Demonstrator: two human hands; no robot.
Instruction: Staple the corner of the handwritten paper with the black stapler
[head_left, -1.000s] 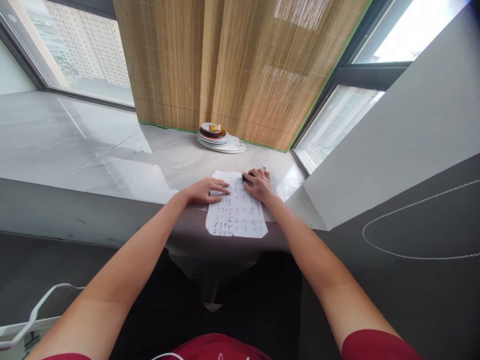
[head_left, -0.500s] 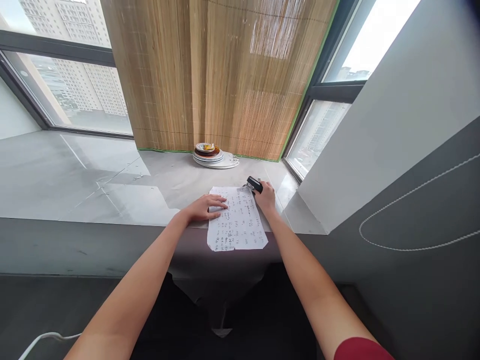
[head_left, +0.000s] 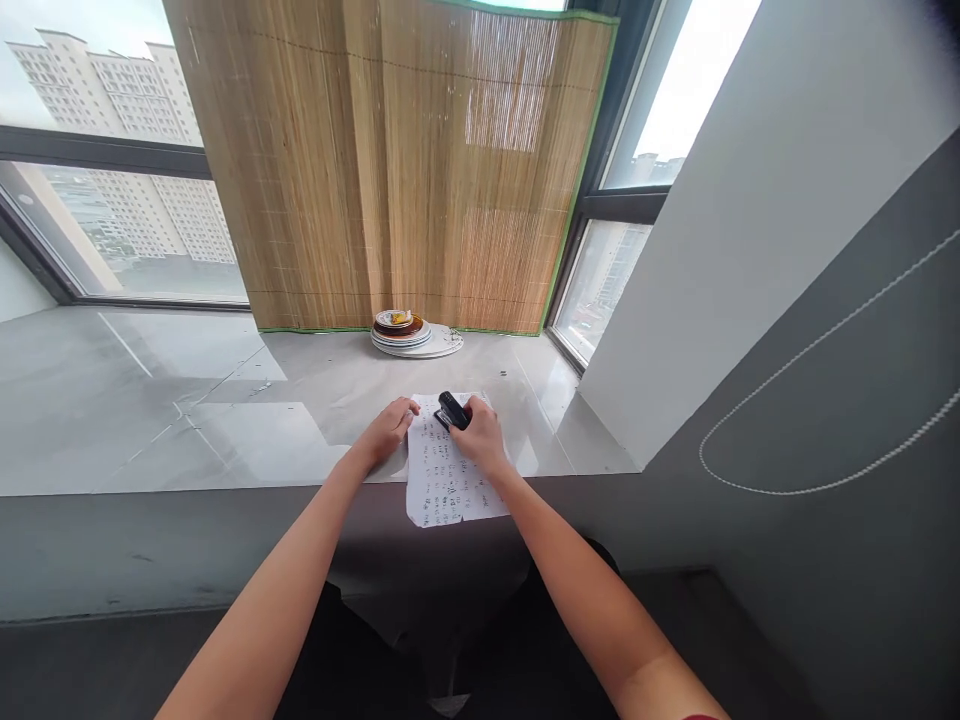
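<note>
A white sheet of paper (head_left: 450, 490) covered in handwriting lies on the grey sill, its lower part reaching past the front edge. My right hand (head_left: 481, 437) is closed around a black stapler (head_left: 452, 410), which sits over the upper part of the sheet. My left hand (head_left: 388, 430) is at the paper's upper left edge, fingers drawn together there and seeming to pinch it. The thumb is mostly hidden.
Behind the paper, a stack of plates (head_left: 405, 335) stands on the sill (head_left: 322, 375) before a bamboo blind (head_left: 405, 180). A tiny dark piece (head_left: 503, 373) lies right of the plates. A bead chain (head_left: 787, 491) hangs at the right wall.
My right hand has moved the stapler left, from the paper's top right corner onto its upper middle. My left hand has drawn back from lying flat on the sheet to its left edge.
</note>
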